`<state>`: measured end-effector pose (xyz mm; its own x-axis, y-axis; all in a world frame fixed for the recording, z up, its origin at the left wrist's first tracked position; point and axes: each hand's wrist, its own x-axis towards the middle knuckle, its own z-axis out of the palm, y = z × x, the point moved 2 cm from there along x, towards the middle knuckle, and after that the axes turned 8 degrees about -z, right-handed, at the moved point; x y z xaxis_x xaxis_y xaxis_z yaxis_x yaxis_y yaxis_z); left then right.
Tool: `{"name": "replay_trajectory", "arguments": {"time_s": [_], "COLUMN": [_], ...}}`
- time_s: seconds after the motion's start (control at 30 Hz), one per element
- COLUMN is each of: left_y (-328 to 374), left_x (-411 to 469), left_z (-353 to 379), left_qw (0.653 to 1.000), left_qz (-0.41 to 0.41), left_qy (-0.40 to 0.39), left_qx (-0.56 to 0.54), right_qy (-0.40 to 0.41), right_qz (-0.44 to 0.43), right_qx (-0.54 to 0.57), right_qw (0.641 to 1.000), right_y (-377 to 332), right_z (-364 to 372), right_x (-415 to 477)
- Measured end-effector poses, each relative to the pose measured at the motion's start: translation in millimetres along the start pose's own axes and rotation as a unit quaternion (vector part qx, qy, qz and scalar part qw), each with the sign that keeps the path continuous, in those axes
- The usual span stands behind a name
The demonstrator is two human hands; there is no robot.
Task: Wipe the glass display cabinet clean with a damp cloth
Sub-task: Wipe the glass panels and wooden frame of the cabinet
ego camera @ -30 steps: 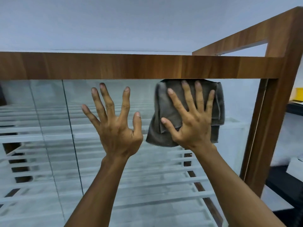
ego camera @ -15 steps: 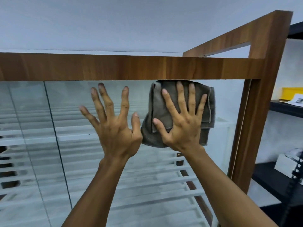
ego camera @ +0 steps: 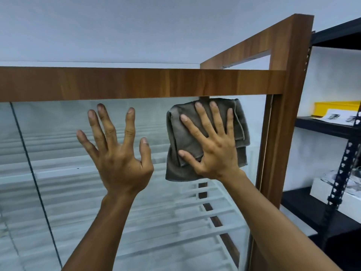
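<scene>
Step in hand: wiping the top right corner of the cabinet's glass front pane, just under the wooden top rail. Right hand lies flat, fingers straight and spread, pressing the folded grey cloth to the glass, cloth under palm and fingers; left hand is splayed wide beside it, holding nothing, contact with the pane not determinable. Next move probably calls for an even-pressure sweep down or leftward, palm kept on so the fold does not slip.

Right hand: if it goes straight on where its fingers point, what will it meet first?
Probably the wooden top rail, just above; the grey cloth under the right hand would touch it first.
</scene>
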<state>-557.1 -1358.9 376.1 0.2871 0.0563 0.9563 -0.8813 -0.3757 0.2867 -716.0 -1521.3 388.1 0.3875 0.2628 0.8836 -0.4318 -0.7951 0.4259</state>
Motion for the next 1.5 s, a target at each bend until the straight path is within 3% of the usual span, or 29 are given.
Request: {"name": "replay_trajectory", "arguments": {"time_s": [0.2,0.4,0.6,0.8,0.97,1.17,1.33,1.5], "left_y": [10,55,48,50,56,90,83,83], "left_x": [-2,-15,-19,-20,-19,-17,-21,-24], "left_z": [2,18,23,25,21,34,36,38], "left_qw": [0.999,0.999,1.0,1.0,1.0,0.999,0.999,1.0], "left_qz": [-0.03,-0.008,0.0,-0.007,-0.025,0.004,0.013,0.014], "left_qy": [0.0,-0.031,-0.006,-0.001,-0.005,-0.041,-0.029,-0.016], "left_qx": [-0.013,-0.027,-0.011,-0.005,-0.008,-0.019,-0.012,0.001], "right_qy": [0.01,0.003,0.015,0.007,0.013,0.001,0.024,0.001], "right_qz": [0.131,0.032,0.131,0.035,0.124,0.038,0.146,0.075], "right_qx": [0.004,-0.001,0.002,-0.012,-0.001,-0.007,-0.003,-0.013], "right_qw": [0.991,0.999,0.991,0.999,0.992,0.999,0.989,0.997], "right_y": [13,16,35,59,43,53,57,55], "right_z": [-3,-4,-7,-13,-7,-10,-9,-10], "right_x": [-11,-13,-20,-24,-31,-42,-44,-46]}}
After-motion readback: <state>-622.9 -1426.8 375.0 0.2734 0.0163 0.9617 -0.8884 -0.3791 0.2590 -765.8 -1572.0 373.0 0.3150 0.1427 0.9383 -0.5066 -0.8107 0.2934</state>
